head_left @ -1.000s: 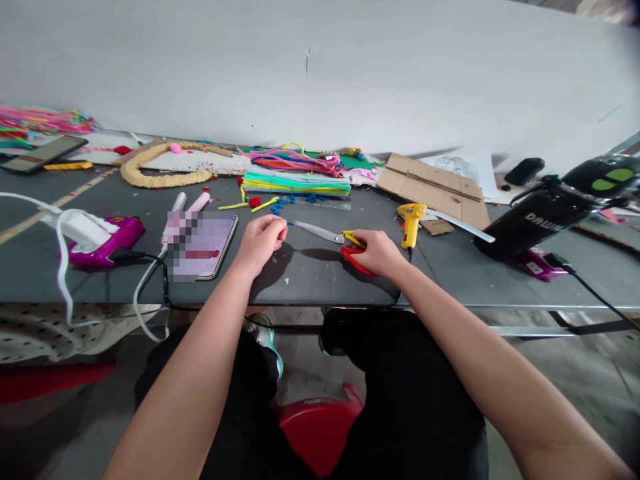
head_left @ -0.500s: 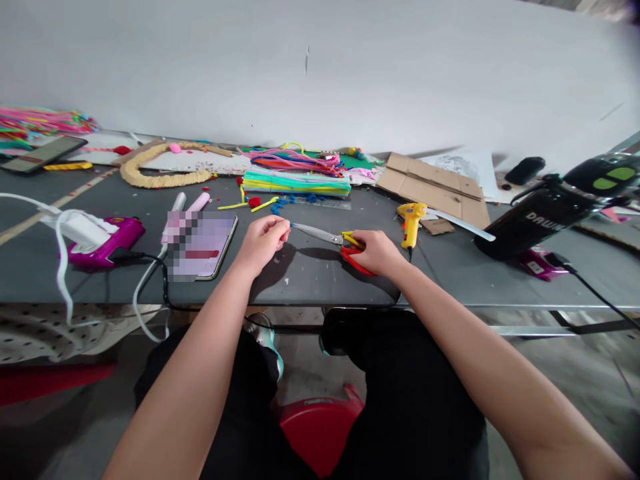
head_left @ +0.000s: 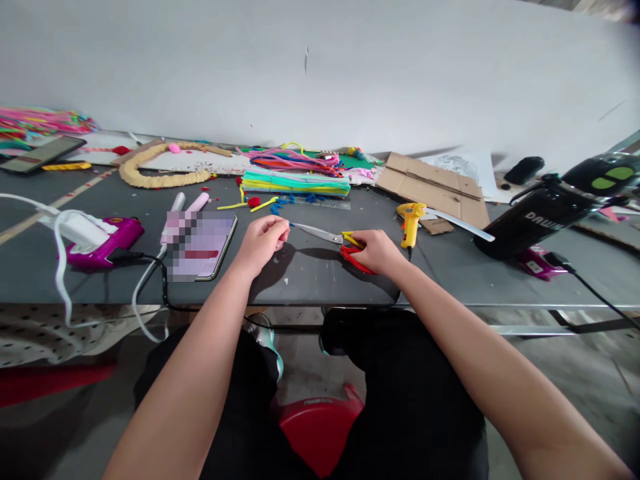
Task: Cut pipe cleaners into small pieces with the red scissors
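My right hand (head_left: 377,252) is closed around the handles of a pair of scissors (head_left: 320,233), one handle yellow and the other red. Their grey blades point left and look nearly closed. At the blade tips, my left hand (head_left: 265,241) pinches a tiny blue piece of pipe cleaner (head_left: 291,225), mostly hidden by the fingers. Just beyond the hands lie small blue snippets (head_left: 311,198), a yellow pipe cleaner piece (head_left: 264,204) and a red fuzzy ball (head_left: 254,202). Behind them sits a bundle of green and yellow pipe cleaners (head_left: 295,185).
To the right are a yellow glue gun (head_left: 412,223), cardboard (head_left: 435,183) and a black bottle (head_left: 530,217). A phone (head_left: 213,247) and a purple power strip (head_left: 113,247) with cables lie left. A beige ruffled ring (head_left: 165,180) lies farther back.
Almost nothing differs. Both hands hold the same position, with the scissors still at the left fingertips; the view has shifted very slightly.
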Demonstrator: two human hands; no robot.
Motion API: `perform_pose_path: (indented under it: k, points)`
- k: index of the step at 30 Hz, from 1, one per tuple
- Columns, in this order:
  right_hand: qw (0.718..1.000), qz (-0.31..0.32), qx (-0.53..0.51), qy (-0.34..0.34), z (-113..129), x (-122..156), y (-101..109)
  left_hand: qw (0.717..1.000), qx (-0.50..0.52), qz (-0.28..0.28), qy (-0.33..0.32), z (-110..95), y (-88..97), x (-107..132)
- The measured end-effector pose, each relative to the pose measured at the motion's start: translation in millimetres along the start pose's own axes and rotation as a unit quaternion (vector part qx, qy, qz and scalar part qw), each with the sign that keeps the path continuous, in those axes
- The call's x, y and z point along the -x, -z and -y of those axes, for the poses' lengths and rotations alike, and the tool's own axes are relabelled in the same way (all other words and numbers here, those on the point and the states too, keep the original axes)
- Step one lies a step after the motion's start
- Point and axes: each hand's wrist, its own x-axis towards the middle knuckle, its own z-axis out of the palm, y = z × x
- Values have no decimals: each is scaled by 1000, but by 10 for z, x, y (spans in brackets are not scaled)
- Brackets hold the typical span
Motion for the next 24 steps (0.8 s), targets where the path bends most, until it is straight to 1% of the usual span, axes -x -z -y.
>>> perform_pose_path:
  k: [9, 13, 24]
  points:
    - [1000, -10, -25, 2, -29, 14, 12, 1000, -4, 1, 1, 19, 16, -11]
    - [1000, 0, -11, 12, -36, 19, 0, 1000, -4, 4, -3, 3, 8, -11]
    - [1000, 10, -3, 6, -7, 13, 17, 1000, -7, -2, -1, 1, 0, 1]
